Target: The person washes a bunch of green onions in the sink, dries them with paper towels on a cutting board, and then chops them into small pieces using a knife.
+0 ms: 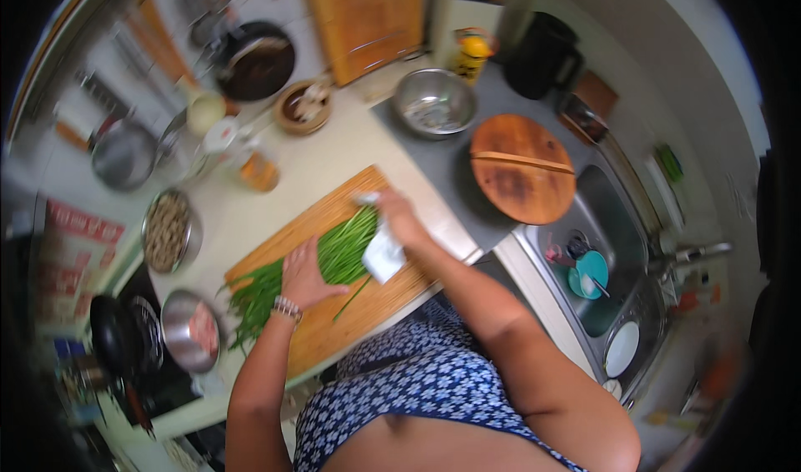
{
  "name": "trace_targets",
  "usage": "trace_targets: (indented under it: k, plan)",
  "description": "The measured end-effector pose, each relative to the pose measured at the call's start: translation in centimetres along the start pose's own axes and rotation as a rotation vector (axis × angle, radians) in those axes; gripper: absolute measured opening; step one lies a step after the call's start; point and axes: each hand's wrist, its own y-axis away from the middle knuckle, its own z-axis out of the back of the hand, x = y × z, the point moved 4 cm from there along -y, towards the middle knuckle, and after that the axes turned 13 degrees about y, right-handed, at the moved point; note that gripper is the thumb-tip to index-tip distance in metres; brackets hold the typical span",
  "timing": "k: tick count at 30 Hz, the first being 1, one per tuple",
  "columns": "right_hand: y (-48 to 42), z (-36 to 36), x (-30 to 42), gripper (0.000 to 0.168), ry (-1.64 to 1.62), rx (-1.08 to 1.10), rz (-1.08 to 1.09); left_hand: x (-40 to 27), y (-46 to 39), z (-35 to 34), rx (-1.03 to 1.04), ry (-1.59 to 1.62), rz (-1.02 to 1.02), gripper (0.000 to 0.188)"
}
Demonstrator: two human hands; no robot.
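A long bunch of green garlic chives [347,246] lies across a wooden cutting board [338,328], with leafy ends at left and stem ends at right. My left hand [305,275] rests flat on the bunch, fingers together and thumb spread apart; a beaded bracelet circles its wrist. At the stem ends, my right hand [398,217] is closed around what looks like a kitchen knife [383,256]; its broad pale blade is beside the stems. Motion blur and my fingers hide much of its handle. One loose stem [352,298] lies apart on the board.
Left of the board are a steel bowl of pink meat [203,328], a bowl of brownish pieces [166,231] and a black pan [116,337]. Beyond it stand a jar [260,171] and a clay bowl [303,107]. Rightward are a steel bowl [435,102], a round wooden lid [522,168] and a sink [604,190].
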Motion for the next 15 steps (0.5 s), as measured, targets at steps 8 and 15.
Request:
trace_targets:
  k: [8, 15]
  plan:
    - [2.0, 2.7, 9.3, 0.048, 0.083, 0.329, 0.062, 1.9, 3.1, 5.2, -0.123, 0.237, -0.107, 0.125]
    - [8.7, -10.9, 7.8, 0.047, 1.112, 0.403, 0.764, 5.2, 10.3, 4.1, -0.305, 0.417, 0.059, 0.097]
